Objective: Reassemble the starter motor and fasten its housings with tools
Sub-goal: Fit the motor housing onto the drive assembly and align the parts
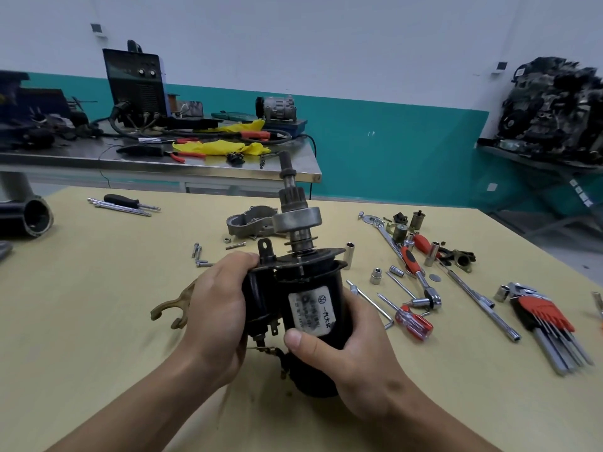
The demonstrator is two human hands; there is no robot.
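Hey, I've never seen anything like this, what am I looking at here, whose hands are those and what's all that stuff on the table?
This is one picture from a camera worn on a person's head, looking down at their own bare hands. The left hand and right hand together hold a black starter motor, shaft pointing up. On the wooden table lie a grey metal housing, loose bolts, a brass-coloured fork lever, a ratchet wrench, a red screwdriver and a set of hex keys.
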